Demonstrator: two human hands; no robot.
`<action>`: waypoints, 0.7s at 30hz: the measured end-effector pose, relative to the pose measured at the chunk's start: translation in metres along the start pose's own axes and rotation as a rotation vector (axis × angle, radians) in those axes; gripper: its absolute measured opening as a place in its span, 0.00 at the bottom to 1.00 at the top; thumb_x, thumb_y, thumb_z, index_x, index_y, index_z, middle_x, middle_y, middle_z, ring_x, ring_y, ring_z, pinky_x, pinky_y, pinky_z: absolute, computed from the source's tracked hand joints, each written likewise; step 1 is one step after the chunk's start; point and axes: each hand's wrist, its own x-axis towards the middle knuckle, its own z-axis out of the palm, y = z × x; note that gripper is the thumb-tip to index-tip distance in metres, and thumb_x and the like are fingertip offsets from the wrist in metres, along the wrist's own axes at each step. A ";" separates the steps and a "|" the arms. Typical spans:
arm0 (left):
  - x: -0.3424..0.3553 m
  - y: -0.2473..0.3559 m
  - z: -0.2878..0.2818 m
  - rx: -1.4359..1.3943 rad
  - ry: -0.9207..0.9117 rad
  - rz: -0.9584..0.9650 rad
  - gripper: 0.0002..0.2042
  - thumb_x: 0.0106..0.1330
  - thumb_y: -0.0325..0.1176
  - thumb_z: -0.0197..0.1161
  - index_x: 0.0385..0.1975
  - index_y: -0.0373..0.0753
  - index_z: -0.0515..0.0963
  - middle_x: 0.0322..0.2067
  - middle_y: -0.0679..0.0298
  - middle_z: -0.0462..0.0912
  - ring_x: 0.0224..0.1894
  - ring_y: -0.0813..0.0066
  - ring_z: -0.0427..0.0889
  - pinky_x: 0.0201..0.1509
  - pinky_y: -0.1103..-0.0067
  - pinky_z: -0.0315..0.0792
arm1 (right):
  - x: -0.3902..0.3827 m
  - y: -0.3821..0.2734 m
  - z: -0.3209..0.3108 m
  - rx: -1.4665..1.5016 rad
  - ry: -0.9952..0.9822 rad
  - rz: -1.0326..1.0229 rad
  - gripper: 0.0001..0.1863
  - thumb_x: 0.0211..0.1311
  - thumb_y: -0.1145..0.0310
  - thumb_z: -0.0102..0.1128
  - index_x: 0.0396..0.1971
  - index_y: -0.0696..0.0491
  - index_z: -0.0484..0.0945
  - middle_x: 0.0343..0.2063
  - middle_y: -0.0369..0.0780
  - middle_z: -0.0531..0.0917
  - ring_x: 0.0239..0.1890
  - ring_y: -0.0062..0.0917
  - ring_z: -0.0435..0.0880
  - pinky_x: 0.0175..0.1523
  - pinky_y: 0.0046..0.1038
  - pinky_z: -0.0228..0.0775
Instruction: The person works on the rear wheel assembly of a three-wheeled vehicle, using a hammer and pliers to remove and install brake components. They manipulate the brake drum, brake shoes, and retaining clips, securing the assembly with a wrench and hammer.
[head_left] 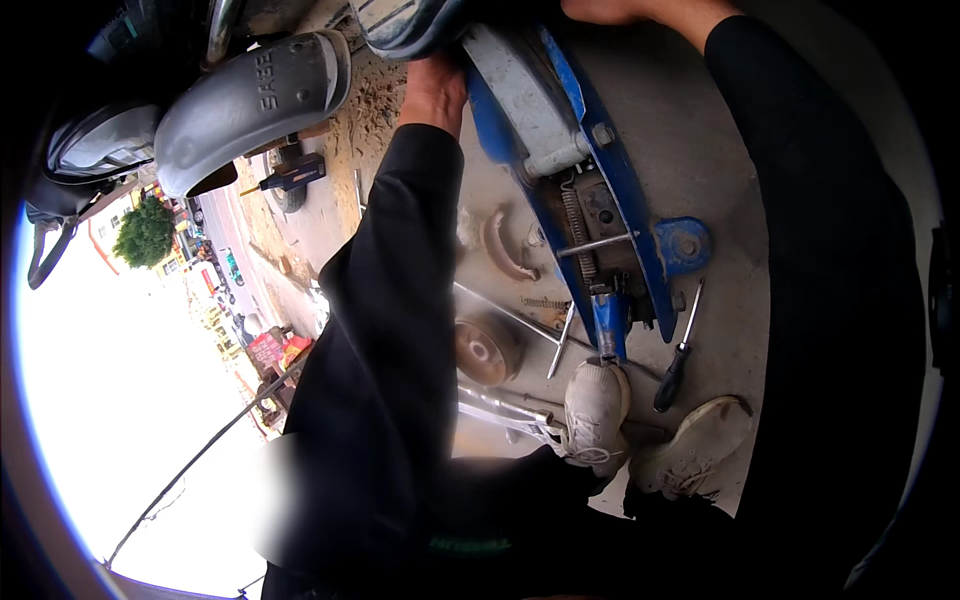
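Note:
My left hand (437, 88) reaches up beside a blue floor jack (622, 180) and under a dark, rounded, tyre-like part (405, 25). Only its back and wrist show; that part hides the fingers. At the top edge, beyond the far end of the jack, is my right hand (608, 9). Its fingers are cut off or in the dark, so what it touches cannot be made out. The jack's grey lifting arm (525, 95) runs up between its blue side plates, toward the space between my hands. A coil spring (574, 225) shows inside the frame.
On the floor lie a curved brake shoe (503, 246), a rusty brake drum (487, 350), a T-handle wrench (562, 343) and a black-handled screwdriver (682, 352). My shoes (596, 412) stand at the jack's near end. A grey mudguard (255, 110) juts in at upper left, with a street beyond.

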 end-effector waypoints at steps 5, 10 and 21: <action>-0.007 -0.011 0.003 0.002 0.036 0.054 0.24 0.67 0.50 0.58 0.55 0.38 0.75 0.53 0.56 0.79 0.57 0.60 0.74 0.65 0.66 0.65 | 0.012 -0.003 0.005 -0.120 -0.146 0.055 0.21 0.56 0.68 0.50 0.48 0.61 0.79 0.50 0.54 0.80 0.54 0.45 0.78 0.58 0.39 0.69; -0.005 -0.020 0.007 0.256 0.163 0.221 0.24 0.69 0.50 0.55 0.55 0.38 0.75 0.54 0.55 0.78 0.58 0.60 0.74 0.65 0.67 0.64 | 0.012 0.057 0.043 -0.278 0.232 0.047 0.16 0.62 0.65 0.54 0.46 0.56 0.78 0.44 0.50 0.82 0.49 0.41 0.80 0.53 0.38 0.70; -0.229 0.094 -0.029 1.746 -0.624 -0.015 0.16 0.67 0.37 0.57 0.52 0.36 0.76 0.48 0.51 0.80 0.54 0.52 0.76 0.59 0.64 0.69 | -0.154 -0.036 -0.048 0.353 -0.558 0.642 0.14 0.63 0.70 0.58 0.44 0.61 0.72 0.26 0.40 0.78 0.29 0.24 0.78 0.37 0.30 0.70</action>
